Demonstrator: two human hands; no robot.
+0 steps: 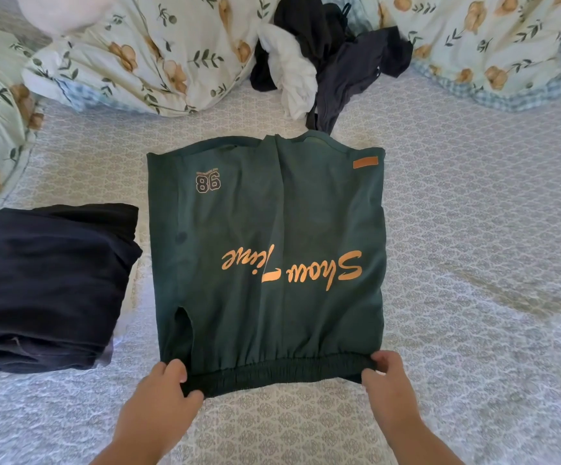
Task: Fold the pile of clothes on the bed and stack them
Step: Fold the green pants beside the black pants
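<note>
While the left hand and right hand pinch its gathered elastic hem, the green sweatshirt lies flat on the patterned bed.

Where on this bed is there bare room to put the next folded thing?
Bare bedspread lies wide open right of the green sweatshirt. The left is taken by the dark folded stack. The far side is crowded with the unfolded pile and floral duvet.

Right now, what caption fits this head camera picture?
Both hands, left and right, hold the green top by its waistband on the bed.
</note>
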